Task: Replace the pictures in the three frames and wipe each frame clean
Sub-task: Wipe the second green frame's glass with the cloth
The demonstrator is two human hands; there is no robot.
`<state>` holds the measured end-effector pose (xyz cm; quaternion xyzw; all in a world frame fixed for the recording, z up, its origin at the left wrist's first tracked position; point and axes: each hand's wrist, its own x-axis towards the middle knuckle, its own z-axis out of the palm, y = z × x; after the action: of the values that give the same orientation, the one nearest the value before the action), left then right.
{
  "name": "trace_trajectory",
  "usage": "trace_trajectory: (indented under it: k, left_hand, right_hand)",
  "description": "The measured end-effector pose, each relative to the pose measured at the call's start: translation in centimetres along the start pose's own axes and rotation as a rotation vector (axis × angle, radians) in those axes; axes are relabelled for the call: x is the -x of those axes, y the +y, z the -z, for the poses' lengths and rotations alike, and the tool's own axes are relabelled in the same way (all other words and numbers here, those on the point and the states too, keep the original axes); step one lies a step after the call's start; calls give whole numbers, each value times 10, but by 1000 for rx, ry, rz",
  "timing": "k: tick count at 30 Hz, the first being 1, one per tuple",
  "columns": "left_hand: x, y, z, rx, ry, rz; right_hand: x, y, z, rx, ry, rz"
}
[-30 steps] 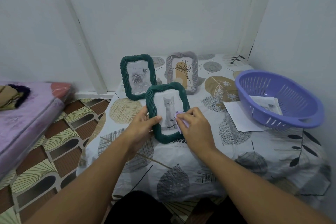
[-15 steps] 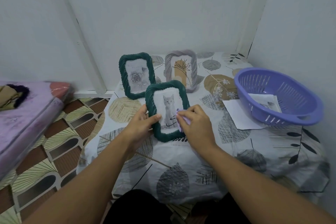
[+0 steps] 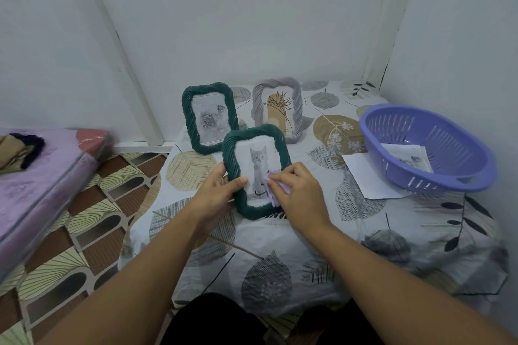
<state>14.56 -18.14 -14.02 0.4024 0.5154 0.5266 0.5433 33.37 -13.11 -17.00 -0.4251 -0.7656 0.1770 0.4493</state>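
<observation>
The cat frame (image 3: 256,171) stands near-centre on the table, long axis upright, gripped at its left edge by the left hand (image 3: 214,196); the right hand (image 3: 298,190) pinches a lilac cloth (image 3: 273,189) against its lower-right glass.

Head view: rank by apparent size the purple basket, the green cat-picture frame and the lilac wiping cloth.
1. Purple plastic basket.
2. Green twisted-rim frame with the cat picture, nearer the camera.
3. Lilac cloth, mostly hidden under the right hand.

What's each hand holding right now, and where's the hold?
Left hand grips the green cat frame by its lower left edge, thumb across the front. Right hand holds a small purple cloth under its fingers, pressed on the frame's lower right glass.
</observation>
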Motion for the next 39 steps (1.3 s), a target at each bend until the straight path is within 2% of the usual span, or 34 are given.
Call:
trace_trajectory:
  k: [2, 6, 10, 14, 18, 22, 26, 29, 33, 39]
  left_hand:
    - [0, 0, 0, -1, -1, -3]
    - [0, 0, 1, -1, 0, -8]
    - [-1, 0, 1, 1, -1, -2]
    - [-1, -1, 1, 13, 3, -9]
    - [0, 1, -1, 4, -1, -12]
    - [-1, -1, 1, 0, 5, -13]
    - [-1, 0, 0, -1, 1, -9]
    - [-1, -1, 1, -5, 3, -14]
    - [-1, -1, 0, -4, 0, -14]
    - [-1, -1, -1, -1, 4, -7]
  right_hand:
    - [0, 0, 1, -16, 38, -31]
    - [7, -4, -5, -3, -39, 73]
    - [2, 0, -3, -21, 19, 13]
    - [8, -7, -8, 6, -79, 148]
    - [3, 0, -5, -19, 14, 40]
    - [6, -6, -5, -5, -60, 129]
    - [2, 0, -3, -22, 2, 47]
    - [6, -4, -5, -23, -57, 125]
    - [5, 0, -2, -15, -21, 72]
    - [8, 1, 0, -6, -87, 113]
